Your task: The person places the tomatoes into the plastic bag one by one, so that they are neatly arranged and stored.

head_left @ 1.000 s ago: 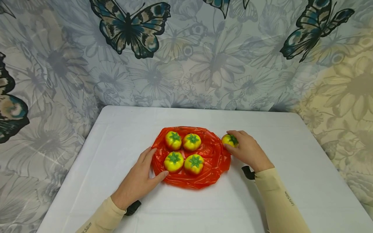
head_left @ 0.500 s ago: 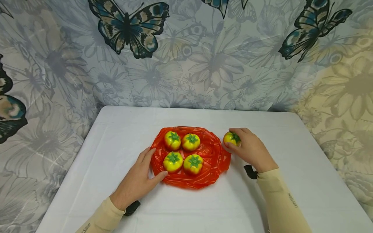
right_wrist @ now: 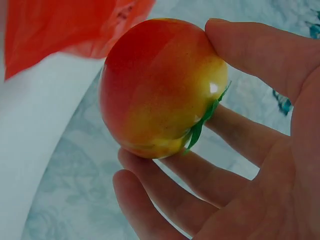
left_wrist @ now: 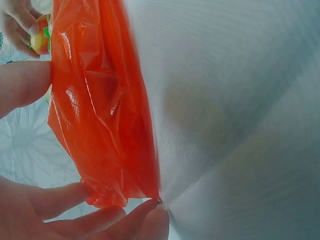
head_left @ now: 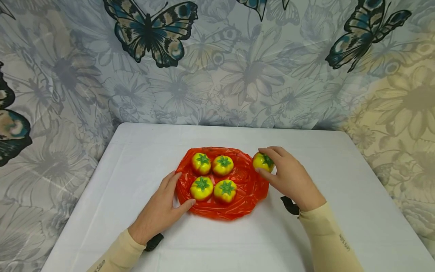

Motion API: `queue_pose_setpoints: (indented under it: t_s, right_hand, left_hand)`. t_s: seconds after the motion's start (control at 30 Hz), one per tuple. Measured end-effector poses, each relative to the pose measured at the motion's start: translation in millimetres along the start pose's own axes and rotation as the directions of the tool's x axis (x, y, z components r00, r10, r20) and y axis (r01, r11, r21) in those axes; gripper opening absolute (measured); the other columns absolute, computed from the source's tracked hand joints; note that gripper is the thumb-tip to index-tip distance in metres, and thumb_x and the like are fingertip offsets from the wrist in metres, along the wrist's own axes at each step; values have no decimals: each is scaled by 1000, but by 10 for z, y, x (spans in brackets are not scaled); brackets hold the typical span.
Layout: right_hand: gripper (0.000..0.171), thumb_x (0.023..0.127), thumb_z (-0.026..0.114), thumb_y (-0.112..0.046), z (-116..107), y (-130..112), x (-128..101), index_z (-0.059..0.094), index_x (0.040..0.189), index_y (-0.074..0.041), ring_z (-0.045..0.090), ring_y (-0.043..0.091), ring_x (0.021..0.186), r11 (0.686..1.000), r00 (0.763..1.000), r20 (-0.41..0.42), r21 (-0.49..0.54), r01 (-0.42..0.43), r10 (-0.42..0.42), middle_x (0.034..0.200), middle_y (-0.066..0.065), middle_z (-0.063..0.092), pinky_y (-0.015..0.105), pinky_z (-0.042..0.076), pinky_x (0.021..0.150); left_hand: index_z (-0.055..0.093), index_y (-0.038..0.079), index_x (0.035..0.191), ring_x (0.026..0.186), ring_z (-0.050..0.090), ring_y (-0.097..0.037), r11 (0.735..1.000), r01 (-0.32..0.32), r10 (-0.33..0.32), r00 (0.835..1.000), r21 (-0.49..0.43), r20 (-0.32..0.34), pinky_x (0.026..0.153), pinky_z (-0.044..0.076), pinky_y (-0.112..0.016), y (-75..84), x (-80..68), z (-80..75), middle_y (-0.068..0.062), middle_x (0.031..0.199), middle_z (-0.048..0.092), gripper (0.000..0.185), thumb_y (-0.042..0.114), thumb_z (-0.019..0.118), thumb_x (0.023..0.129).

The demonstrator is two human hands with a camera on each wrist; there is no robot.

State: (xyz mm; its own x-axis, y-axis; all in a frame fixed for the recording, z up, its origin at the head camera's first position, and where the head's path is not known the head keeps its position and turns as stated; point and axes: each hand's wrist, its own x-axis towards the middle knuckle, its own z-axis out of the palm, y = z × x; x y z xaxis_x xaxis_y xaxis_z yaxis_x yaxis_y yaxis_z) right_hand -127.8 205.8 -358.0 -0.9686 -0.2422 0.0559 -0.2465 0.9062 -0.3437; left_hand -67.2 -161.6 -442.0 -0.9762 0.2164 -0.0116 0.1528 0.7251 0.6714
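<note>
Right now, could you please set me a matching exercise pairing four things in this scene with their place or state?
Column one:
1. right hand
2. left hand
3. red plastic bag
4. four tomatoes

Column two:
A. spread flat on the white table
B. grouped together on the red plastic
C. grips a yellow-red tomato at the bag's right edge
D. rests at the bag's left edge, fingers touching the plastic

Pairs: 1-C, 2-D, 3-A, 4-B
</note>
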Motion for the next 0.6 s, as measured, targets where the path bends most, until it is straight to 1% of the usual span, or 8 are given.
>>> queue_pose_setpoints:
  t_s: [0.2,0.6]
  right_hand:
    - [62,98,82,-33,76,-109,-16,59,153,-14,60,42,138,998,998,13,-7,56,-56,152,17,58,65,56,108]
    - [64,97,83,-36,220,-218,-17,60,153,-14,61,39,137,995,994,29,-19,103,-102,151,16,59,62,57,108]
  left_hand:
    - [32,8,169,158,43,-38,1000,1,-1,1000,5,1,123,45,-60,2,7,-5,-15,177,27,99,54,79,96]
    - [32,8,169,158,42,-38,1000,9,-9,1000,1,4,123,45,-60,-6,7,1,-14,177,27,99,54,80,95]
